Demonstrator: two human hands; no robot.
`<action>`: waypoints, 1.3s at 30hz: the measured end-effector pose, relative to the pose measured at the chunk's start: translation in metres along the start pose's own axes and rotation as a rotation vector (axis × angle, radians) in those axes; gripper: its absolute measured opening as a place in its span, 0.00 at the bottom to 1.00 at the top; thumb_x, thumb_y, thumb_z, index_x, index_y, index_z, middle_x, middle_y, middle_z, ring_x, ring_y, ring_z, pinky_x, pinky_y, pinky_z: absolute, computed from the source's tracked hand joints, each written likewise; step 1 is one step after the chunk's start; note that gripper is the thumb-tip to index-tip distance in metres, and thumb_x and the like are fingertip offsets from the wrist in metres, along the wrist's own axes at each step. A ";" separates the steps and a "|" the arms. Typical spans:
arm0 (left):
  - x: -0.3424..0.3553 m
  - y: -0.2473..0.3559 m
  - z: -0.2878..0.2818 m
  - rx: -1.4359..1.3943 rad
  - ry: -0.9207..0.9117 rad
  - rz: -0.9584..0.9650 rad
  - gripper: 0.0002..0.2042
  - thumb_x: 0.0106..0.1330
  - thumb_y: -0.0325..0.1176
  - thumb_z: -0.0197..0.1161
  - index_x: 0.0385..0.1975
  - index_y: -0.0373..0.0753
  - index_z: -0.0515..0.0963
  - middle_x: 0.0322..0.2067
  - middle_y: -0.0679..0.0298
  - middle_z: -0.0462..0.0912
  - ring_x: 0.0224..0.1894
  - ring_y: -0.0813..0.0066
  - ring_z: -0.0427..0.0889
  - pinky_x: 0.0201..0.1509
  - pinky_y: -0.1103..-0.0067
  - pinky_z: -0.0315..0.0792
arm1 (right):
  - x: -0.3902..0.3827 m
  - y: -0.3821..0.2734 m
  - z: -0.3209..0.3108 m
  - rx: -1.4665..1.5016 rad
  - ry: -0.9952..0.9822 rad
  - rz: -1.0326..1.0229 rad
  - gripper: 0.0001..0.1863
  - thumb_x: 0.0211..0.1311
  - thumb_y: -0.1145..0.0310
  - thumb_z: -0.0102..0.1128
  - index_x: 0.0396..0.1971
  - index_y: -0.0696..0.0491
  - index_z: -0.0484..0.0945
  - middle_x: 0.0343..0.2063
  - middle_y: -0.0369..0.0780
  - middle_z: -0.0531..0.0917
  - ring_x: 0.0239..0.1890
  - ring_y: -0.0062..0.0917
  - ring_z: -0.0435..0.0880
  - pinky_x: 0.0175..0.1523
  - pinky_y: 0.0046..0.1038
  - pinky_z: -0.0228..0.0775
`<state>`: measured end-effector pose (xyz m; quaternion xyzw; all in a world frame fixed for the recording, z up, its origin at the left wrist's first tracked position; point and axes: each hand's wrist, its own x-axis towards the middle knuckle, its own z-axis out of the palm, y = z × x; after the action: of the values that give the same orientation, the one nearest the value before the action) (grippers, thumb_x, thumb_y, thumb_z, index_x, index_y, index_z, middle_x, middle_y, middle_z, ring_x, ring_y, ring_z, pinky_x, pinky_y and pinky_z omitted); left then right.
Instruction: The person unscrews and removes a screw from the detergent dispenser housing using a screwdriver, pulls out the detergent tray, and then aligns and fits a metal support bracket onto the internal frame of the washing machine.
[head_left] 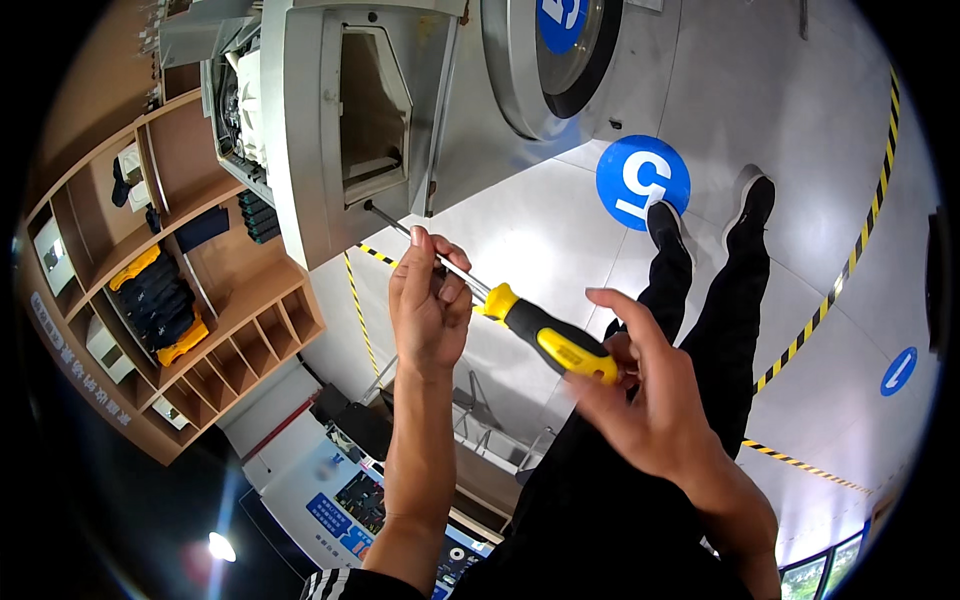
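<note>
A yellow-and-black screwdriver point(555, 335) slants across the middle, its metal shaft running up and left. The tip meets a small dark hole in the grey metal panel point(318, 130), just below a framed rectangular opening point(375, 110). With thumb and fingers closed round the shaft, my left hand point(430, 305) steadies it close to the panel. At the butt of the handle is my right hand point(650, 400), index finger stretched out and thumb spread and blurred. Its other fingers curl beside the handle end; whether they touch it is hard to see.
A round machine door point(560, 60) stands beyond the panel. Wooden shelves point(190, 260) with folded clothes are at left. Blue round floor markers point(643, 182) and yellow-black tape point(850, 260) mark the tiled floor. My legs and shoes point(750, 205) are on the right.
</note>
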<state>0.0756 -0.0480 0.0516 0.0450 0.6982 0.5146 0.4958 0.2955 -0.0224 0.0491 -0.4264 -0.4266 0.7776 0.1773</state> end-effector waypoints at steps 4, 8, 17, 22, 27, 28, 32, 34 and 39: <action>0.001 0.000 0.005 -0.055 -0.009 0.041 0.15 0.69 0.45 0.49 0.29 0.39 0.68 0.23 0.64 0.74 0.13 0.90 0.53 0.12 0.91 0.48 | -0.002 0.012 0.010 -0.163 0.101 -0.260 0.22 0.63 0.54 0.51 0.39 0.62 0.72 0.16 0.39 0.76 0.16 0.16 0.75 0.20 0.16 0.64; 0.001 0.000 0.007 -0.090 0.010 0.028 0.15 0.69 0.44 0.49 0.29 0.38 0.69 0.24 0.64 0.74 0.14 0.90 0.55 0.13 0.91 0.48 | 0.003 0.002 0.000 0.251 -0.089 0.210 0.23 0.63 0.51 0.50 0.26 0.60 0.74 0.11 0.37 0.73 0.14 0.16 0.74 0.19 0.15 0.62; 0.002 -0.002 0.002 0.014 0.027 0.037 0.15 0.68 0.43 0.51 0.29 0.36 0.71 0.24 0.63 0.74 0.15 0.89 0.56 0.14 0.91 0.49 | 0.004 0.015 0.007 -0.079 0.084 -0.220 0.20 0.59 0.62 0.59 0.42 0.64 0.72 0.18 0.40 0.78 0.16 0.18 0.77 0.22 0.16 0.68; 0.004 0.002 0.008 -0.073 -0.003 0.007 0.14 0.68 0.42 0.51 0.31 0.36 0.72 0.25 0.64 0.74 0.17 0.90 0.57 0.16 0.91 0.51 | 0.008 0.003 -0.001 0.362 -0.164 0.360 0.21 0.62 0.57 0.55 0.41 0.63 0.73 0.11 0.34 0.74 0.10 0.15 0.73 0.20 0.13 0.66; 0.007 -0.001 0.000 -0.082 -0.051 -0.005 0.12 0.69 0.41 0.50 0.35 0.37 0.71 0.24 0.67 0.74 0.16 0.90 0.56 0.16 0.92 0.51 | 0.004 0.008 0.006 -0.252 0.076 -0.206 0.27 0.52 0.62 0.67 0.46 0.63 0.68 0.26 0.44 0.78 0.21 0.22 0.79 0.24 0.20 0.71; 0.008 -0.001 0.000 -0.088 -0.053 0.001 0.12 0.69 0.40 0.50 0.35 0.37 0.70 0.24 0.67 0.74 0.16 0.90 0.56 0.16 0.92 0.51 | 0.006 0.014 0.009 -0.273 0.102 -0.253 0.26 0.53 0.60 0.65 0.45 0.63 0.69 0.24 0.43 0.78 0.19 0.21 0.78 0.24 0.19 0.70; 0.004 -0.003 0.000 -0.121 -0.017 0.005 0.11 0.69 0.40 0.50 0.34 0.37 0.70 0.23 0.67 0.73 0.16 0.90 0.56 0.16 0.92 0.50 | 0.003 0.018 0.012 0.079 -0.057 0.050 0.24 0.59 0.54 0.58 0.41 0.62 0.72 0.18 0.39 0.77 0.14 0.18 0.75 0.21 0.16 0.67; 0.004 -0.002 -0.003 -0.190 -0.044 0.007 0.11 0.69 0.39 0.49 0.34 0.37 0.70 0.23 0.67 0.74 0.15 0.90 0.55 0.16 0.92 0.50 | 0.000 0.010 0.008 0.454 -0.232 0.430 0.24 0.63 0.50 0.50 0.36 0.61 0.73 0.12 0.36 0.75 0.11 0.14 0.73 0.19 0.12 0.64; 0.006 -0.001 -0.006 -0.213 -0.041 -0.002 0.09 0.70 0.36 0.49 0.34 0.36 0.71 0.24 0.67 0.73 0.17 0.91 0.56 0.13 0.92 0.48 | 0.004 0.007 0.016 -0.100 0.078 -0.123 0.24 0.60 0.53 0.57 0.41 0.62 0.71 0.19 0.40 0.78 0.13 0.19 0.76 0.22 0.14 0.69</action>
<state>0.0683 -0.0490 0.0464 0.0018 0.6292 0.5845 0.5123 0.2809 -0.0315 0.0457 -0.4376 -0.4831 0.7259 0.2196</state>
